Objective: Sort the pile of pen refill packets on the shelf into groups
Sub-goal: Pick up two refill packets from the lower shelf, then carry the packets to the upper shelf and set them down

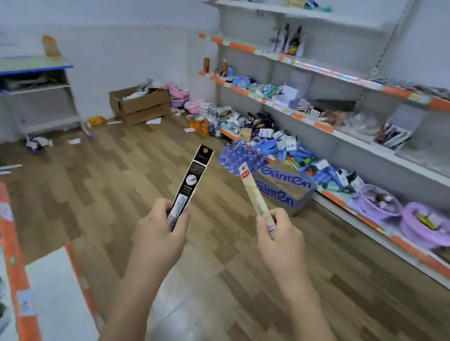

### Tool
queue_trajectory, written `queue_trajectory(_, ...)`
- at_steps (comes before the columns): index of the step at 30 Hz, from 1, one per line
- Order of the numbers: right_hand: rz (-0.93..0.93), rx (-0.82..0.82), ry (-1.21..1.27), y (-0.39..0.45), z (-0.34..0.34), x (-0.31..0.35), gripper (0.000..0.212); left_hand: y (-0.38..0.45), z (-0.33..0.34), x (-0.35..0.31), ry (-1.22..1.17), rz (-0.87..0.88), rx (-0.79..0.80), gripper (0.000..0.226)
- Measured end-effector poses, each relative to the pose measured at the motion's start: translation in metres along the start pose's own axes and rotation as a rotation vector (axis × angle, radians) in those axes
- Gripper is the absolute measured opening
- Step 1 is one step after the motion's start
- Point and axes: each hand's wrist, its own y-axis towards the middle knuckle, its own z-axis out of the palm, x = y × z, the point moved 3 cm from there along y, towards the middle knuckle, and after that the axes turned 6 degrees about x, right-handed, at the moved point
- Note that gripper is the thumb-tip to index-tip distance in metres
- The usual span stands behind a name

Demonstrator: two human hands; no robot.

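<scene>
My left hand (159,228) grips the lower end of a long black refill packet (192,179) that points up and slightly right. In my right hand (278,236), a slimmer pale packet (252,193) with a red label near its top is pinched at the bottom and leans up to the left. Both packets are held out over the wooden floor, apart from each other. A row of dark packets (423,92) lies on the upper right shelf, blurred.
White shelves with orange edging (372,225) run along the right, loaded with mixed goods and purple baskets (430,226). A Ganten cardboard box (282,188) and bottled water (240,158) sit on the floor. Another shelf edge (15,257) stands at the left.
</scene>
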Motion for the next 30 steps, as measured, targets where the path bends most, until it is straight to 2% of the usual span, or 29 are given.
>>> queue_trajectory(5, 0.145, 0.022, -0.110, 0.057, -0.025, -0.062, 0.018, 0.055, 0.062, 0.002, 0.206, -0.039, 0.165, 0.022)
queue_trajectory(8, 0.208, 0.036, -0.192, 0.096, -0.029, -0.087, 0.018, 0.095, 0.088, 0.005, 0.329, -0.056, 0.197, 0.032)
queue_trajectory(11, 0.278, 0.035, -0.216, 0.142, -0.029, -0.104, 0.021, 0.149, 0.113, -0.006, 0.294, -0.056, 0.190, 0.037)
queue_trajectory(14, 0.303, 0.007, -0.231, 0.196, -0.031, -0.111, 0.019, 0.211, 0.141, -0.033, 0.262, 0.037, 0.186, 0.034)
queue_trajectory(17, 0.294, -0.075, -0.210, 0.250, -0.044, -0.110, 0.019, 0.273, 0.168, -0.068, 0.183, 0.145, 0.191, 0.028)
queue_trajectory(22, 0.340, -0.320, -0.226, 0.310, -0.091, -0.130, 0.022, 0.355, 0.236, -0.135, 0.093, 0.307, 0.251, 0.026)
queue_trajectory(30, 0.561, -0.622, -0.261, 0.344, -0.179, -0.226, 0.019, 0.377, 0.405, -0.223, 0.082, 0.495, 0.565, 0.033)
